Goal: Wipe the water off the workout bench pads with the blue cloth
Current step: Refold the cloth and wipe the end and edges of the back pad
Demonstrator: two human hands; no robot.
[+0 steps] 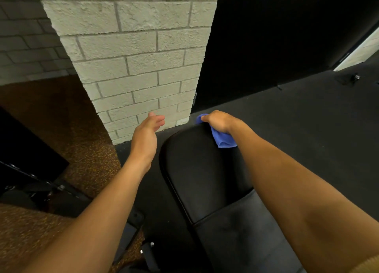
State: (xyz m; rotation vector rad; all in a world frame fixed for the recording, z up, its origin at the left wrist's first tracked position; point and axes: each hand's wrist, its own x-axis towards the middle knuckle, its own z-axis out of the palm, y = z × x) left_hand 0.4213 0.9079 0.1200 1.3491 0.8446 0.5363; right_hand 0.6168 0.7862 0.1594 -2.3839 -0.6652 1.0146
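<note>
Blue cloth (223, 138), soft and floppy, bunched in the right hand (217, 122) at the far end of the black bench pad (196, 170). Gripped by its middle, it should drag easily. Left hand (146, 133) hovers open, holding nothing.

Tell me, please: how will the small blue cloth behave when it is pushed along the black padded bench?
The small blue cloth is probably floppy: it hangs folded below the right hand gripping it. It likely weighs little, being small and thin. On the smooth black padded bench it should slide easily, though it may bunch.
</note>
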